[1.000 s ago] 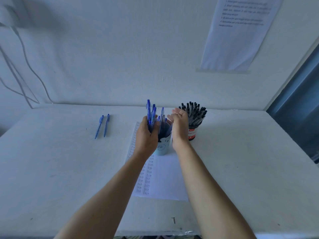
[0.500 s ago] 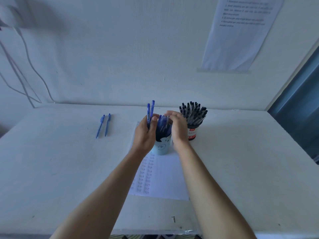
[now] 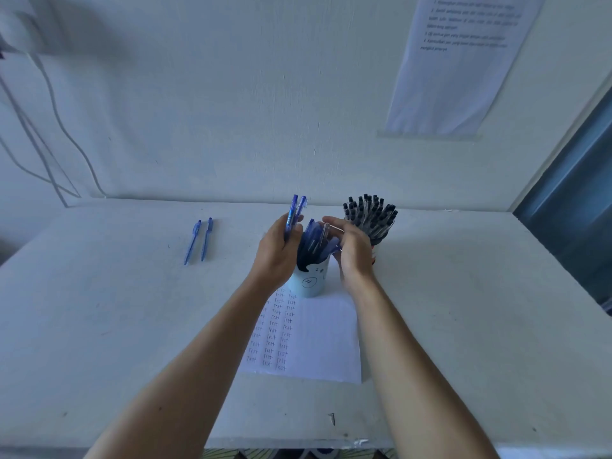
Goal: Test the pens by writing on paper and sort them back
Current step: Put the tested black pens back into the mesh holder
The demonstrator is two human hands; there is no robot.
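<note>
My left hand (image 3: pixel 276 251) grips two blue pens (image 3: pixel 295 210) upright, just left of a light blue cup (image 3: pixel 311 281) full of blue pens. My right hand (image 3: pixel 352 251) reaches over the cup from the right. Its fingers and thumb curl around the tops of the blue pens in the cup (image 3: pixel 316 241). The cup stands on the far end of a white paper (image 3: pixel 318 342) covered with columns of handwritten "Test". Behind my right hand stands a second cup packed with black pens (image 3: pixel 369 215).
Two more blue pens (image 3: pixel 198 241) lie side by side on the white table (image 3: pixel 99 326) at the left. Cables hang down the wall at far left. A printed sheet (image 3: pixel 457 67) is taped to the wall at upper right.
My left hand held a larger bunch of blue pens a second ago and now holds two. My right hand has closed in over the pen tops in the cup.
</note>
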